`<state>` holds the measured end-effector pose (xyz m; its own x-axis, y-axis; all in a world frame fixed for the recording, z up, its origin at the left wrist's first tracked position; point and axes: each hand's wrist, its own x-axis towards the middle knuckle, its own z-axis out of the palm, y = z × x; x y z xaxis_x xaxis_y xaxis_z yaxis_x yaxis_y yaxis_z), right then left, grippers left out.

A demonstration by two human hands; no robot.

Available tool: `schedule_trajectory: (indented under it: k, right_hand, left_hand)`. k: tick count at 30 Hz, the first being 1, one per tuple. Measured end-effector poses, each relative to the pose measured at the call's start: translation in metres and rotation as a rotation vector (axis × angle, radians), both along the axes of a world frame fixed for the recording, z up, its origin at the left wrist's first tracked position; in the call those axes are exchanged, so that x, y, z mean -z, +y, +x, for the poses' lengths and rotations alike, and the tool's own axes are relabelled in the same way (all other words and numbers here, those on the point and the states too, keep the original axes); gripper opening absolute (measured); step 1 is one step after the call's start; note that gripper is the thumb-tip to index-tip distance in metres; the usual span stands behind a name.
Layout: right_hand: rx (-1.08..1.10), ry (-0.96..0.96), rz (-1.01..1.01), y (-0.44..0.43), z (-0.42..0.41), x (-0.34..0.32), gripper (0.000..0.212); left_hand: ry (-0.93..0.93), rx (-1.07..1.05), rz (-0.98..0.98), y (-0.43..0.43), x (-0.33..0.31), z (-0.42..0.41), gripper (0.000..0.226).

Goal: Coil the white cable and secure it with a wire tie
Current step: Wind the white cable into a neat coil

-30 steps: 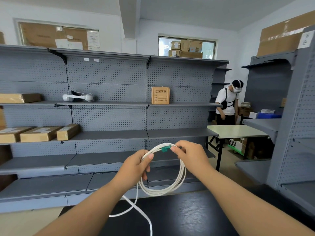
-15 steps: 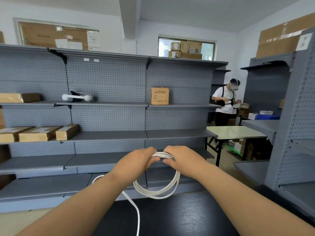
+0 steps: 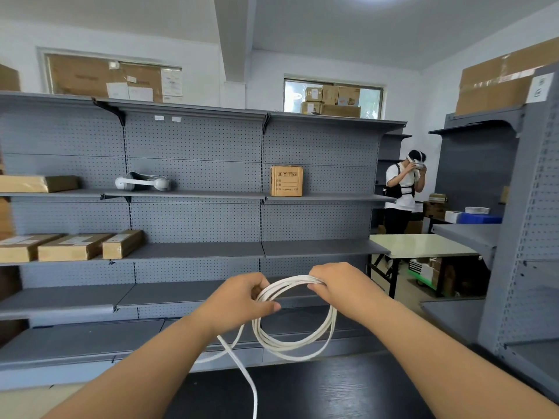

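Observation:
The white cable (image 3: 295,346) hangs as a coil of several loops in the air above a black table (image 3: 317,391). My left hand (image 3: 239,300) pinches the coil's upper left side between thumb and fingers. My right hand (image 3: 335,285) grips the top right of the coil, fingers curled over the strands. A loose flat tail of the cable (image 3: 245,376) drops from under my left hand to the bottom edge of the view. The green wire tie does not show; my hands cover the top of the coil.
Grey pegboard shelving (image 3: 193,249) stands right behind the table, holding cardboard boxes (image 3: 72,246), one upright box (image 3: 286,180) and a white headset (image 3: 142,181). A second grey shelf unit (image 3: 523,237) rises at right. A person (image 3: 403,189) stands behind a pale table (image 3: 423,244).
My hands met at the top of the coil, then spread apart again along it. The green tie seen a second ago is out of sight. The loose tail now hangs lower.

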<state>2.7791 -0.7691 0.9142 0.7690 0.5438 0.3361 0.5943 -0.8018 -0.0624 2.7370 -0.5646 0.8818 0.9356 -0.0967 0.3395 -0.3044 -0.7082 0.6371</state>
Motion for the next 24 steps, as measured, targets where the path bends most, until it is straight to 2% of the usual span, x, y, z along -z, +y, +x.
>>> schedule_trajectory:
  k: [5, 9, 12, 15, 18, 24]
  right_hand:
    - [0.006, -0.016, 0.048, -0.005, 0.001, 0.000, 0.021]
    - [0.014, -0.025, 0.113, -0.005, -0.001, -0.001, 0.022]
    - [0.007, -0.016, 0.169, -0.003, -0.003, -0.001, 0.019]
    - [0.015, 0.032, 0.226, -0.002, -0.004, 0.001, 0.028]
    - [0.048, 0.101, 0.366, -0.004, -0.002, 0.002, 0.022]
    - [0.082, 0.176, 0.570, -0.006, 0.004, 0.006, 0.023]
  left_hand:
    - [0.110, 0.062, -0.221, 0.002, -0.002, -0.001, 0.015]
    - [0.017, 0.009, -0.434, -0.004, 0.001, -0.001, 0.008]
    - [-0.057, -0.023, -0.518, -0.009, 0.004, -0.001, 0.005]
    - [-0.133, -0.031, -0.528, -0.013, 0.007, -0.002, 0.004]
    - [-0.164, -0.047, -0.515, -0.013, 0.011, -0.004, 0.009]
    - [-0.127, -0.091, -0.336, -0.013, 0.015, -0.005, 0.015]
